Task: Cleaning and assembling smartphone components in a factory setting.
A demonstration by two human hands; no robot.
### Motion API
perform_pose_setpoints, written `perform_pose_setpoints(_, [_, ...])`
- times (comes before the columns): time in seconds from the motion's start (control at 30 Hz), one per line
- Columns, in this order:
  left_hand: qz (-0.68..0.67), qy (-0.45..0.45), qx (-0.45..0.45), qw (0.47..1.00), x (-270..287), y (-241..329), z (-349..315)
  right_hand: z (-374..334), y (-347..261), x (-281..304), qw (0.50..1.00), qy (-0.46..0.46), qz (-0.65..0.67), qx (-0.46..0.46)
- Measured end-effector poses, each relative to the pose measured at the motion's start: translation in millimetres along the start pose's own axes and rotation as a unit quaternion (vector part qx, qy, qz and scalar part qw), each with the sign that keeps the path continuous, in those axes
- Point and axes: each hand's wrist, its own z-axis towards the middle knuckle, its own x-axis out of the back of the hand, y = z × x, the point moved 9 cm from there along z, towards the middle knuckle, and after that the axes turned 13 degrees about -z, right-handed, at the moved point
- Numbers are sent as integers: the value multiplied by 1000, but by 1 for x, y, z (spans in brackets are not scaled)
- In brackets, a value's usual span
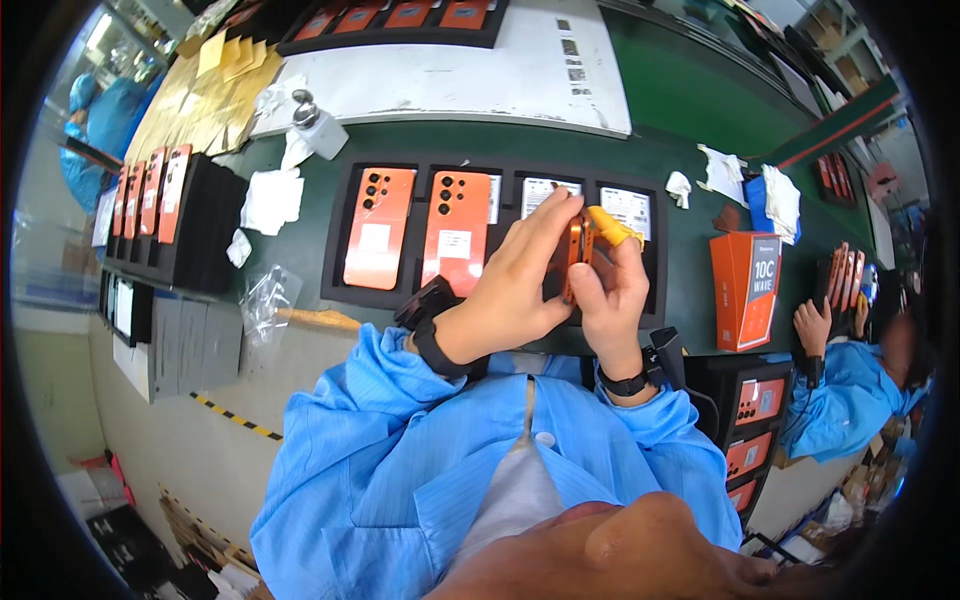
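Both hands hold one orange phone [574,258] edge-on above a black tray [338,232]. My left hand [515,285] wraps it from the left with fingers stretched over the top. My right hand [612,290] grips it from the right, with a yellow finger cot [612,227] on the index finger. In the tray lie two orange phones face down, one at the left [379,228] and one beside it [455,245]. Further right in the tray, two phones show white stickers [626,208]. Black wrist straps sit on both wrists.
An orange box [747,290] stands right of the tray. White cloths [271,200] and a small white bottle [318,128] lie at the upper left. A rack of orange phones [150,195] stands at the left. A co-worker in blue [845,385] works at the right.
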Motion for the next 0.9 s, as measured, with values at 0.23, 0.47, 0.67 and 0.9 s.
perform_pose_setpoints(0.23, [74,11,-92,993,4,12,-12,-18,-44,24,951,36,-287,107])
perform_pose_setpoints(0.47, [29,169,-27,985,50,-4,-5,-14,26,93,986,47,-76,-138])
perform_pose_setpoints(0.67, [246,43,-219,943,14,12,19,5,-9,113,933,101,-346,-1])
perform_pose_setpoints(0.9, [409,-124,-120,896,-22,-66,12,-7,47,31,774,-85,-604,169])
